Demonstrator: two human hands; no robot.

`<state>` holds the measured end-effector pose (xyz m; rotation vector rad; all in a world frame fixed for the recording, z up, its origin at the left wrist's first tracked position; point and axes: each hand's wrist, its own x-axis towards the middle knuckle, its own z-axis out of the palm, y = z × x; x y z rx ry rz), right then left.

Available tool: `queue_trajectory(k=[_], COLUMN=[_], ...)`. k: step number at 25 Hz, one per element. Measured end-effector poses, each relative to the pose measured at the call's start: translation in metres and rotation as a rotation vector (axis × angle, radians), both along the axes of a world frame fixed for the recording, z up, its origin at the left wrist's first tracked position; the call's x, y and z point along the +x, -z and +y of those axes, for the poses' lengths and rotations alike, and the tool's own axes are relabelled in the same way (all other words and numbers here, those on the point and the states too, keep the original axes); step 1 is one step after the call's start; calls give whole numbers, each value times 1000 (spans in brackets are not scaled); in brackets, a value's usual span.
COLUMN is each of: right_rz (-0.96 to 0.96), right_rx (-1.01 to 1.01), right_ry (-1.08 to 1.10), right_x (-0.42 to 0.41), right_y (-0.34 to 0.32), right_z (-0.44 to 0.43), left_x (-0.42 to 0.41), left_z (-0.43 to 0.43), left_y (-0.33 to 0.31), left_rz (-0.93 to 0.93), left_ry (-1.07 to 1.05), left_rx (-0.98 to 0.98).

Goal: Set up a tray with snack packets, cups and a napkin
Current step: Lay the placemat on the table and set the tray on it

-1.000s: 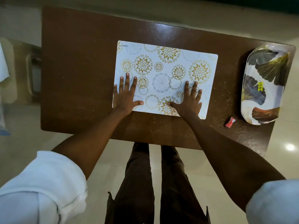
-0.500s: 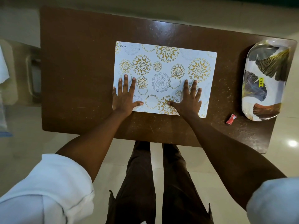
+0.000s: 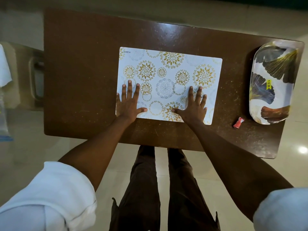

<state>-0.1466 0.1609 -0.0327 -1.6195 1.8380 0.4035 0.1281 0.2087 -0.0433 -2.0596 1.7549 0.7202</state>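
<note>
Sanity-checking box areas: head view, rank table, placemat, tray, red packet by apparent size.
Largest to smallest: table, placemat, tray, red packet. None look alike; all lie on the table, so nearness barely matters.

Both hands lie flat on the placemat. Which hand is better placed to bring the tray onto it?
The right hand, probably. The tray lies at the right end of the table, beyond the placemat; the left hand would have to cross over.

I press my left hand (image 3: pixel 129 104) and right hand (image 3: pixel 194 108) flat on the flowery mat (image 3: pixel 166 64). The tray (image 3: pixel 283 90) sits far right on the tabletop (image 3: pixel 80 72).
</note>
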Motion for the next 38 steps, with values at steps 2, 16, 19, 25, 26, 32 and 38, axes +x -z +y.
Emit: queue_trajectory(k=[2, 16, 19, 25, 26, 32, 38], right_rz=[-1, 5, -3, -31, -37, -52, 22], right_rx=[-1, -7, -9, -19, -30, -157, -292], right_ry=[1, 0, 3, 43, 63, 191, 462], right_x=[0, -2, -3, -8, -13, -83, -209], right_y=[0, 5, 5, -2, -4, -25, -37], right_z=[0, 0, -1, -8, -13, -53, -67], left_x=[-1, 0, 0, -22, -32, -120, -228], left_z=[0, 1, 1, -27, -41, -149, -249], left_y=[0, 0, -1, -13, -16, -35, -51], left_rz=[5, 11, 16, 22, 32, 78, 126], left_ry=[-1, 3, -3, 19, 32, 180, 305], left_rx=[6, -3, 5, -8, -25, -174, -255])
